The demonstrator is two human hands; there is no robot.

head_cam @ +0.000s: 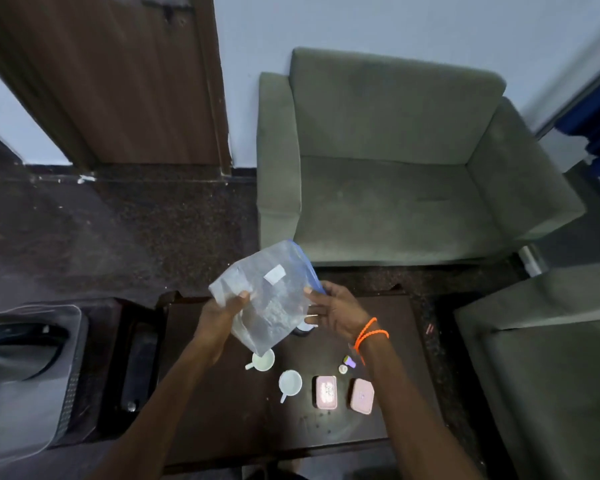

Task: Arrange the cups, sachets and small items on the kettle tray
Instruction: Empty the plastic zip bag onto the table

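Note:
Both hands hold up a clear plastic zip bag (269, 292) with a blue seal strip above the dark low table (222, 403). My left hand (220, 311) grips its left edge, thumb on top. My right hand (333, 311) grips the right edge by the blue strip. Below the bag stand two white cups (263, 360) (290, 383), handles pointing left and down. Two pink sachets or flat packs (326, 392) (362, 396) lie to their right. A small purple item (350, 361) and a small white round item (343, 369) lie near my right wrist. A dark round object (305, 330) is partly hidden behind the bag.
A green armchair (395, 161) stands behind the table, and another green seat (551, 358) is at the right. A grey bin or basket (25, 368) with a clear liner sits at the left on the dark floor. A brown door (118, 81) is at the back left.

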